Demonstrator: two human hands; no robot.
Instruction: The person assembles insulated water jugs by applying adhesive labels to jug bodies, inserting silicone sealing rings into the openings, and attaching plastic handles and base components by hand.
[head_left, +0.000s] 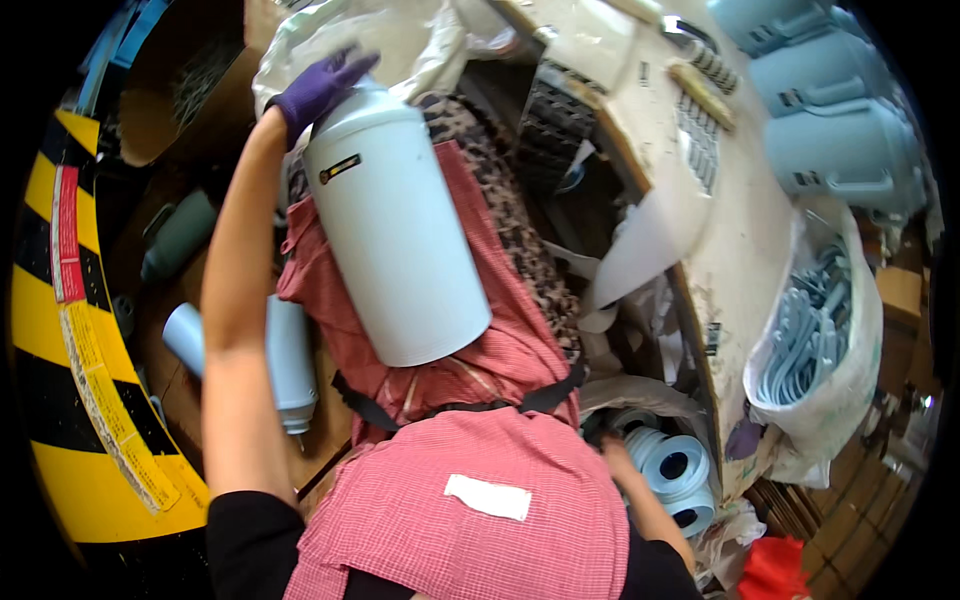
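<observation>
A large light blue cylindrical canister (400,240) with a small dark label lies across my lap, its narrower shoulder end pointing away from me. My left hand (325,88), in a purple glove, grips it at that far end. Down at my right side, my right hand (608,445) reaches into a bag of light blue ring-shaped parts (673,466) with dark centre holes. Its fingers are dark, blurred and partly hidden by the bag, so their hold cannot be made out.
Right of me runs a worktable (735,280) with light blue handled containers (840,150) and a white sack of light blue handles (815,335). A yellow-black striped barrier (85,370) curves along the left. Light blue cylinders (288,355) lie beyond my left arm; an open white sack (430,40) stands ahead.
</observation>
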